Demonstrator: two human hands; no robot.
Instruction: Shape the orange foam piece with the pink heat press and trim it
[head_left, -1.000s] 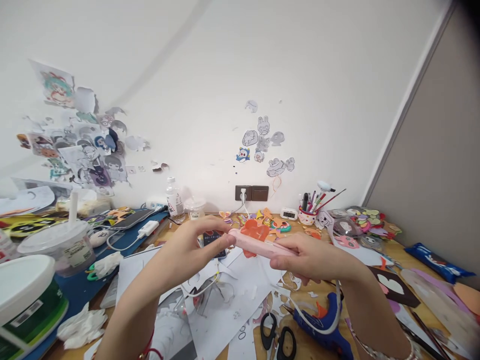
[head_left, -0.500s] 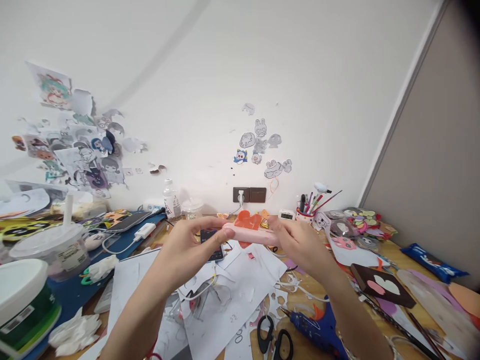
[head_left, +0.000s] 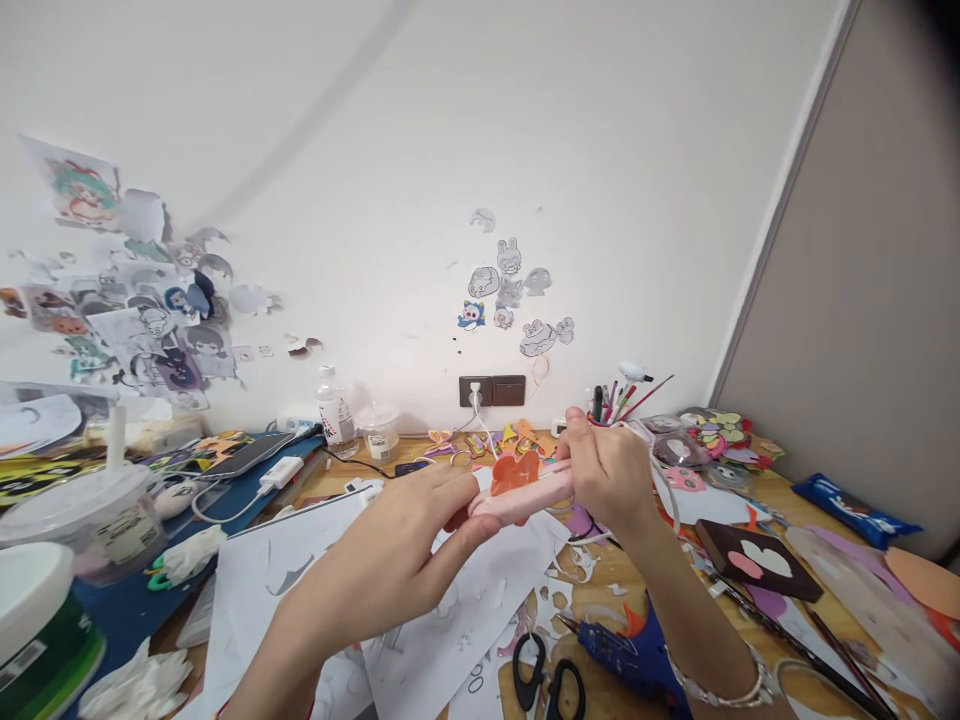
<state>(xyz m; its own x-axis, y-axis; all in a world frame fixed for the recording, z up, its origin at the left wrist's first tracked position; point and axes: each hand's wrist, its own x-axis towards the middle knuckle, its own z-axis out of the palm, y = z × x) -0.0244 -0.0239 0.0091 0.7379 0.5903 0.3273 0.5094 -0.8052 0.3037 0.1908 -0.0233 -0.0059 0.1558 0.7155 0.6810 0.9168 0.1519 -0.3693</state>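
Note:
A pale pink foam-like slab (head_left: 531,503) with an orange-red lobed shape (head_left: 514,472) on its far side hangs above the papers, seen nearly edge-on and tilted up at the right. My left hand (head_left: 390,540) pinches its left end, thumb along the near edge. At the right end my right hand (head_left: 613,475) is closed around it, with the thumb pointing up. The fingers behind the slab are hidden. Below lie white paper sheets (head_left: 450,640), black-handled scissors (head_left: 529,672) and a blue glue gun (head_left: 626,655).
On the left stand a green-and-white tub (head_left: 45,640), a lidded cup with a straw (head_left: 112,520) and crumpled tissue (head_left: 139,682). A bottle (head_left: 337,410) is by the wall. To the right are a dark brown board (head_left: 757,562) and a blue packet (head_left: 855,512).
The slab has gone from nearly level to tilted, its right end higher, and has moved slightly right and down. My right hand has risen and curled more tightly. The view has shifted slightly.

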